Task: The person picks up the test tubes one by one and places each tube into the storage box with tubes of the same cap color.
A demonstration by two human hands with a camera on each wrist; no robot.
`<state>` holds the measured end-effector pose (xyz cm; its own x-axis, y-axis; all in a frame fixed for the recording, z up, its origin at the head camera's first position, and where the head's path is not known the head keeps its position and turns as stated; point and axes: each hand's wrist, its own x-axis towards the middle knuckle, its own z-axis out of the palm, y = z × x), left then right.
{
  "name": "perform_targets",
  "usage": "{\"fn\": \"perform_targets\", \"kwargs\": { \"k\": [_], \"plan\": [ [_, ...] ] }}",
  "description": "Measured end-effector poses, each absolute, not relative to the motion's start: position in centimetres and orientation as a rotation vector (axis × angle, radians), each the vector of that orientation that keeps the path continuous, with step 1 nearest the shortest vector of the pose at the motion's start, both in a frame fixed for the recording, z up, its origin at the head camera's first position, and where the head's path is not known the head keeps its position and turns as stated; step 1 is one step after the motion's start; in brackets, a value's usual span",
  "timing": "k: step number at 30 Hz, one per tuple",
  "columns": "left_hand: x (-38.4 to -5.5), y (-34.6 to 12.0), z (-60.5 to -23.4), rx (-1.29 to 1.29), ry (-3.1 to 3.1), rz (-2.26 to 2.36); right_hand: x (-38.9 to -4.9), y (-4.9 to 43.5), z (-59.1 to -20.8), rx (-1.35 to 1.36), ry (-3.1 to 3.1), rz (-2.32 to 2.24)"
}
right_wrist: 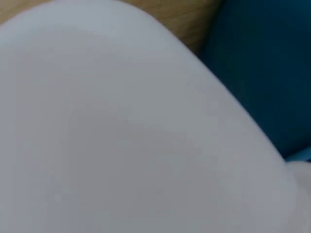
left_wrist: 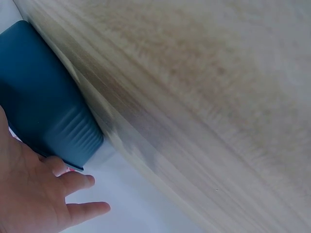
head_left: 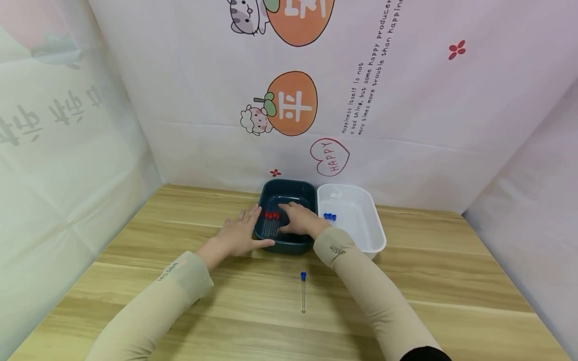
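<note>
In the head view my left hand [head_left: 239, 234] lies at the near left corner of a dark teal bin [head_left: 289, 247], touching its rim with spread fingers. My right hand [head_left: 300, 219] reaches inside that bin, thumb and fingers apart, just right of several red-capped test tubes [head_left: 271, 225]. Nothing shows in its grasp. Left wrist view: my left hand [left_wrist: 34, 194] is beside the outer wall of the teal bin [left_wrist: 43, 97]. The white bin [right_wrist: 136, 121] fills most of the right wrist view, where the right hand is out of sight.
The white bin [head_left: 377, 233] stands against the teal one, with blue-capped tubes [head_left: 330, 217] inside, partly hidden by the right wrist. A single blue-capped test tube [head_left: 303, 296] lies on the wooden table [head_left: 244, 321] in front. Printed cloth [head_left: 203, 90] hangs behind.
</note>
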<state>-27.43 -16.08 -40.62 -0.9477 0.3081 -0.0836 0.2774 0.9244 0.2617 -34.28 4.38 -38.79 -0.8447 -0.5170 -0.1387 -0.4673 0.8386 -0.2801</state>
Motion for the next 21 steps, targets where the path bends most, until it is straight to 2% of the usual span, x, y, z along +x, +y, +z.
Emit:
{"fn": "perform_targets", "kwargs": {
  "k": [21],
  "plan": [
    [-27.7, -16.2, -41.0, 0.453, 2.971, 0.364, -31.3, 6.1, -36.4, -0.959, 2.902, -0.574]
  ]
}}
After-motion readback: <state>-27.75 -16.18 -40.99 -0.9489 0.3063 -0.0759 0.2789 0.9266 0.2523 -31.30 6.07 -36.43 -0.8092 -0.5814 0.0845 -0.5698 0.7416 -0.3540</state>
